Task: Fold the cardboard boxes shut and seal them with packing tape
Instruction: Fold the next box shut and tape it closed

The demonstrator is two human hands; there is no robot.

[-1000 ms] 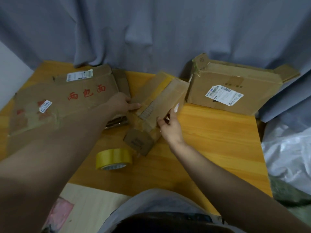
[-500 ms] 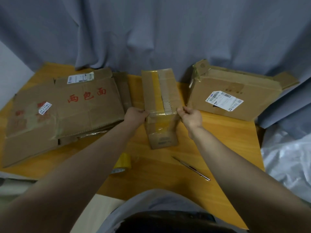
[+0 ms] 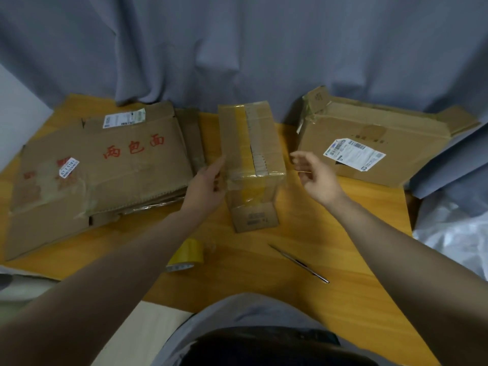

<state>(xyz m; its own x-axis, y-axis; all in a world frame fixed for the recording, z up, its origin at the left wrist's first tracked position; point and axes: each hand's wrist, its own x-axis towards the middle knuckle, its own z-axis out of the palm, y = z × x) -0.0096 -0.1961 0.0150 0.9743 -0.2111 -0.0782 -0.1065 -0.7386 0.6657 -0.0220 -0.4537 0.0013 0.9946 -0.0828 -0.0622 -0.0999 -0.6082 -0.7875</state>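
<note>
Boxes [image 3: 105, 180] [image 3: 253, 138] [image 3: 383, 122] 3 | tape roll [image 3: 186, 256] 1 | left hand [image 3: 208, 183] straight-fingered | right hand [image 3: 317, 178] loosely spread

red characters ending 包面 on flattened cardboard [image 3: 105, 167], shipping label [image 3: 355, 154] print too small to read

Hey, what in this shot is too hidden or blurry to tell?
Head view:
- Yellow tape roll: part hidden behind the left forearm.
- Shipping label on the big box: print too small to read.
- Right hand: blurred, so whether it pinches anything is unclear.
- Slim metal tool: too small to tell pen from blade.
</note>
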